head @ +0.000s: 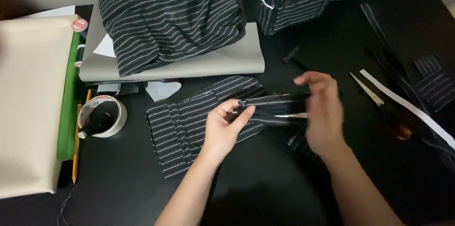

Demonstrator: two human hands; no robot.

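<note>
Black pinstriped fabric strip point(270, 107) lies folded, pinched by left hand point(222, 129).

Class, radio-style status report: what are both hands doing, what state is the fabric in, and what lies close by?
Left hand pinching striped fabric strip. Right hand blurred, over the strip's other end, grip unclear. Strip lifted off folded striped piece. Scissors and tape roll lie clear.
</note>
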